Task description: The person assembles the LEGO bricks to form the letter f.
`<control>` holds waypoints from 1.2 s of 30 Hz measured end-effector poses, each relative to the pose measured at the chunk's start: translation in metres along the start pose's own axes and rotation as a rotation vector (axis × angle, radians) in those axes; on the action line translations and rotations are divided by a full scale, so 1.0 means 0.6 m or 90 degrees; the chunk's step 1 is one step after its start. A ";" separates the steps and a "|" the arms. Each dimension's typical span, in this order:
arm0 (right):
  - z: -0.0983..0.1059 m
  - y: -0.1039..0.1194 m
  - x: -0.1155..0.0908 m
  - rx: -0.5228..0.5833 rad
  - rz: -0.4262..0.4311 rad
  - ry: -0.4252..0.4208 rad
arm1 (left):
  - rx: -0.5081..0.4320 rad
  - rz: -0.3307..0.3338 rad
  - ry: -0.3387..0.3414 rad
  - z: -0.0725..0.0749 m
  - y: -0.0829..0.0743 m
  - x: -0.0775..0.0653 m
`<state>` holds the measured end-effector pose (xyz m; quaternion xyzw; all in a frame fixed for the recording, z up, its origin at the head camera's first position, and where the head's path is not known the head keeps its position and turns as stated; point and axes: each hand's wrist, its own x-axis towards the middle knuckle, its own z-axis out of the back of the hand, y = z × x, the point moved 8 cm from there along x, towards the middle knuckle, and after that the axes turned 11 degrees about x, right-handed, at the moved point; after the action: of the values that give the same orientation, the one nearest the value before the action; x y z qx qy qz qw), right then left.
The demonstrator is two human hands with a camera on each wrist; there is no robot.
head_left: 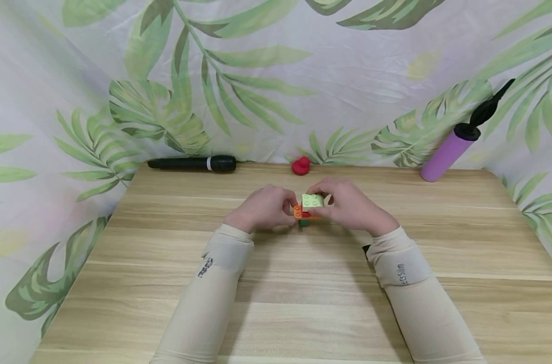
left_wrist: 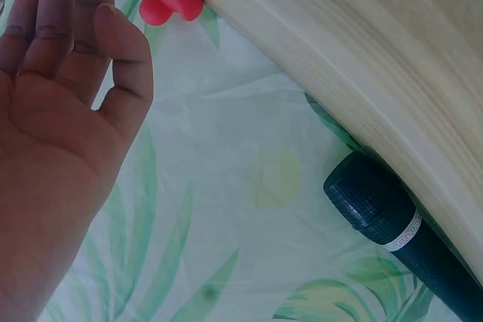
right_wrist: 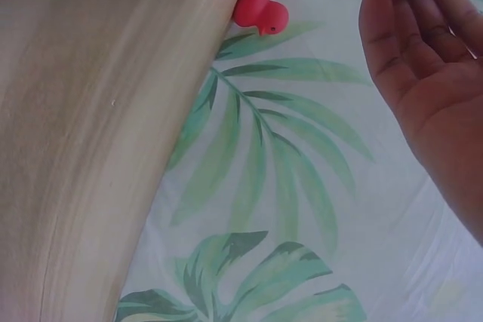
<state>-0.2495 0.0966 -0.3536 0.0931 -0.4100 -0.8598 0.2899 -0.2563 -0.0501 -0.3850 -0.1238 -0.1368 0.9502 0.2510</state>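
A small stack of toy building bricks is held between both hands near the middle of the table. On top sits a pale green brick (head_left: 312, 201) with studs, one end rounded. Under it shows a bit of a red brick (head_left: 306, 214), then an orange plate (head_left: 297, 211), then a dark green brick (head_left: 304, 223) at the bottom. My left hand (head_left: 269, 206) holds the stack at the orange plate's left end, its fingertips partly hidden. From the right, my right hand (head_left: 351, 207) pinches the pale green brick between thumb and fingers.
Along the back edge of the wooden table (head_left: 299, 313) lie a black microphone (head_left: 191, 164) on the left and a red rubber duck (head_left: 301, 166) behind the hands. A purple hand pump (head_left: 446, 154) with a black nozzle leans at the back right against the leaf-print cloth (head_left: 258, 101).
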 end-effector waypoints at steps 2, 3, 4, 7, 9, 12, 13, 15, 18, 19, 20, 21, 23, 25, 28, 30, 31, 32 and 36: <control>-0.001 -0.001 0.001 -0.003 -0.001 0.001 | 0.001 -0.001 0.000 0.000 0.000 0.000; -0.002 -0.001 0.001 -0.005 -0.002 0.002 | 0.001 -0.002 -0.001 0.000 0.000 0.000; -0.002 0.000 0.001 -0.006 -0.002 0.003 | 0.001 -0.002 -0.001 0.001 0.000 0.000; -0.002 0.000 0.001 -0.008 -0.002 0.006 | 0.000 -0.003 -0.003 0.002 -0.001 0.000; -0.002 0.001 0.000 -0.008 -0.002 0.008 | -0.001 -0.003 -0.004 0.002 -0.001 0.000; -0.002 0.000 0.000 -0.007 -0.005 0.010 | -0.001 -0.003 -0.004 0.001 -0.001 0.001; -0.003 -0.001 0.000 -0.008 -0.006 0.011 | -0.002 -0.003 -0.003 0.001 -0.001 0.001; -0.003 -0.002 0.000 -0.009 -0.008 0.011 | -0.002 -0.002 -0.002 0.000 -0.001 0.001; -0.004 -0.003 0.001 -0.015 -0.010 0.011 | -0.002 0.000 -0.001 0.000 0.000 0.001; -0.005 -0.003 0.001 -0.018 -0.011 0.011 | -0.002 0.000 -0.002 0.000 0.000 0.001; -0.005 -0.003 0.001 -0.021 -0.011 0.010 | -0.002 0.000 -0.002 0.000 0.000 0.001; -0.005 -0.003 0.001 -0.023 -0.010 0.011 | -0.001 -0.001 -0.003 0.000 0.000 0.001; -0.004 -0.001 0.000 -0.028 -0.008 0.009 | -0.001 -0.002 -0.004 0.001 0.000 0.000; -0.004 0.000 0.000 -0.030 -0.005 0.008 | -0.001 -0.003 -0.006 0.001 0.001 0.000; -0.005 0.000 0.001 -0.033 -0.004 0.010 | -0.002 -0.003 -0.005 0.001 0.001 -0.001; -0.007 -0.003 0.001 -0.035 -0.009 0.015 | -0.003 -0.002 -0.004 0.000 0.002 -0.002; -0.007 -0.004 0.001 -0.035 -0.014 0.019 | -0.003 -0.001 -0.003 0.000 0.002 -0.002; -0.008 -0.007 0.001 -0.036 -0.022 0.024 | -0.003 0.000 -0.002 0.000 0.002 -0.002; -0.006 -0.022 -0.006 -0.030 -0.066 0.056 | 0.003 -0.001 -0.003 0.000 0.001 -0.001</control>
<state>-0.2508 0.1028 -0.3659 0.1451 -0.3714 -0.8780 0.2648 -0.2559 -0.0507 -0.3849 -0.1212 -0.1351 0.9507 0.2514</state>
